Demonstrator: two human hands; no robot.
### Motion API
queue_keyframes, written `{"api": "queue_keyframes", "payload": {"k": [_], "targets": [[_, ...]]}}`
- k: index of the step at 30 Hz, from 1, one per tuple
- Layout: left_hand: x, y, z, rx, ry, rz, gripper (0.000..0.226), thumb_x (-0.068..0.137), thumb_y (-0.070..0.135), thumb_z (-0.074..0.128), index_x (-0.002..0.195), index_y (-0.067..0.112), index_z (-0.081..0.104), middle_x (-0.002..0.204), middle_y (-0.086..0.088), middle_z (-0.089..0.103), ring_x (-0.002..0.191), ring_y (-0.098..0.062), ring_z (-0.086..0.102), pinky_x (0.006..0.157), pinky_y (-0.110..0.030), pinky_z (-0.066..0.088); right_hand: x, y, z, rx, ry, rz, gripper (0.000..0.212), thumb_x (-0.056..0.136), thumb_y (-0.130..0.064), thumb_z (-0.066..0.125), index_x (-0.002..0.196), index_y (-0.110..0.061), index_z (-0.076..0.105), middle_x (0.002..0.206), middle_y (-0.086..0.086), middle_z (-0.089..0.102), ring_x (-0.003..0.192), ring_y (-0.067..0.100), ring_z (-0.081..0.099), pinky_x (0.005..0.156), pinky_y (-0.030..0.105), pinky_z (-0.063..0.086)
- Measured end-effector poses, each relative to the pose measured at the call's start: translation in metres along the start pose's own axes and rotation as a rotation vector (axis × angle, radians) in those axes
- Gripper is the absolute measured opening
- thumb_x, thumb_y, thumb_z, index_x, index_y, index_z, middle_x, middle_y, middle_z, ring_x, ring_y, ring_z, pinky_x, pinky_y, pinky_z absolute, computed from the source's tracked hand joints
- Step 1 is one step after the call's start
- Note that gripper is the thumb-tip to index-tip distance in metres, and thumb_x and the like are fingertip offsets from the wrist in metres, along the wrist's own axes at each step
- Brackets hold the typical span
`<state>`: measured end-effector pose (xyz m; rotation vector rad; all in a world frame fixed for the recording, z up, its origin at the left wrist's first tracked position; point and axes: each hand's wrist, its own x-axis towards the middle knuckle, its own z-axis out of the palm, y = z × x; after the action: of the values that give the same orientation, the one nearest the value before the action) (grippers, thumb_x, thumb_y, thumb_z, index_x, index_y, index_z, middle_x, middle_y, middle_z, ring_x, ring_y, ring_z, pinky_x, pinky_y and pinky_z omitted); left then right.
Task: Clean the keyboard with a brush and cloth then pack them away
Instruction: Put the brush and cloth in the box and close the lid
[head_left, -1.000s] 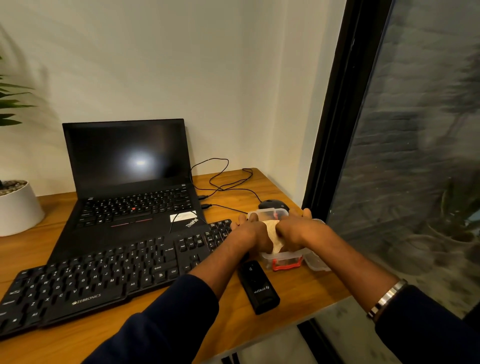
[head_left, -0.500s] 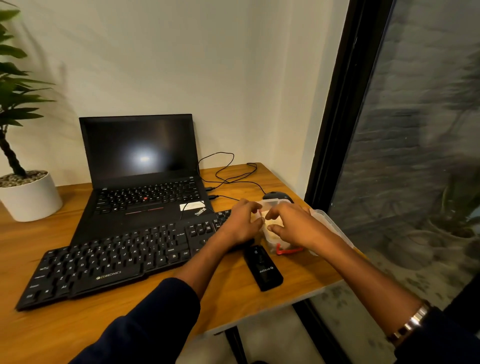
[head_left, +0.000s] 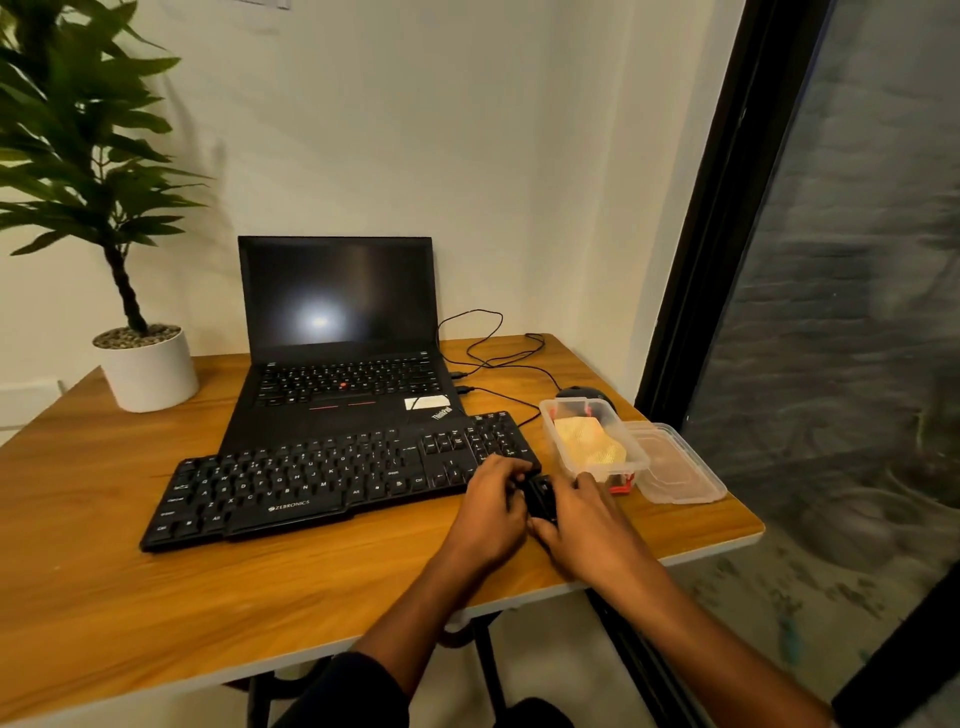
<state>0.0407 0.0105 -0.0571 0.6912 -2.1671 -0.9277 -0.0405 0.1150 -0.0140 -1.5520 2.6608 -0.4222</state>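
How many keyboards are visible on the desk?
2: the external black keyboard lies at the front of the desk, and the laptop behind it has its own built-in keyboard. None appear hidden.

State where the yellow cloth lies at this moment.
In the head view the yellow cloth lies inside the clear plastic container on the table's right side, between the black keyboard and the loose lid.
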Motion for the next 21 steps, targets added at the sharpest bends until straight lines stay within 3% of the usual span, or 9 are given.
{"api": "queue_keyframes", "payload": {"k": [4, 7, 12, 15, 21], "targets": [[-0.003, -0.003, -0.001, 0.031, -0.014, 0.010, 0.038, 0.090, -0.003, 0.048, 0.121, 0.013, 0.062, 0.113, 0.006, 0.056, 0.106, -0.004, 0.052, 0.088, -0.004, 0.038, 0.003, -0.005, 0.007, -0.030, -0.008, 0.054, 0.056, 0.090, -0.040, 0.056, 0.136, -0.013, 0.037, 0.133, 0.012, 0.046, 0.123, 0.026, 0.044, 0.096, 0.034, 0.044], [-0.003, -0.004, -0.001, 0.019, -0.007, 0.005, 0.037, 0.090, -0.002, 0.050, 0.121, 0.013, 0.062, 0.113, 0.005, 0.057, 0.105, -0.004, 0.053, 0.086, -0.002, 0.038, 0.005, -0.006, 0.003, -0.017, 0.002, 0.065, 0.053, 0.089, -0.040, 0.056, 0.132, -0.011, 0.042, 0.127, 0.011, 0.049, 0.116, 0.025, 0.049, 0.088, 0.032, 0.046], [-0.002, -0.006, 0.000, 0.007, -0.018, 0.022, 0.032, 0.090, 0.003, 0.052, 0.118, 0.015, 0.062, 0.105, 0.007, 0.056, 0.095, -0.001, 0.051, 0.080, -0.008, 0.040, 0.010, -0.006, -0.019, 0.066, 0.074, 0.069, 0.050, 0.086, -0.047, 0.055, 0.123, -0.014, 0.048, 0.117, 0.009, 0.054, 0.103, 0.026, 0.057, 0.078, 0.034, 0.049], [-0.003, -0.007, 0.002, 0.004, -0.045, 0.022, 0.037, 0.090, 0.000, 0.051, 0.122, 0.016, 0.060, 0.110, 0.007, 0.055, 0.101, 0.000, 0.051, 0.085, -0.005, 0.040, 0.021, -0.003, -0.039, 0.106, 0.141, 0.062, 0.046, 0.085, -0.046, 0.057, 0.117, -0.014, 0.052, 0.117, 0.006, 0.056, 0.096, 0.023, 0.059, 0.069, 0.032, 0.050], [0.001, -0.003, 0.008, -0.007, -0.084, 0.022, 0.036, 0.093, 0.007, 0.052, 0.127, 0.018, 0.057, 0.115, 0.007, 0.055, 0.106, -0.003, 0.052, 0.094, -0.017, 0.047, 0.067, 0.012, -0.063, 0.068, 0.147, 0.177, 0.046, 0.085, -0.043, 0.060, 0.118, -0.011, 0.055, 0.112, 0.009, 0.061, 0.093, 0.025, 0.060, 0.066, 0.033, 0.050]]}}
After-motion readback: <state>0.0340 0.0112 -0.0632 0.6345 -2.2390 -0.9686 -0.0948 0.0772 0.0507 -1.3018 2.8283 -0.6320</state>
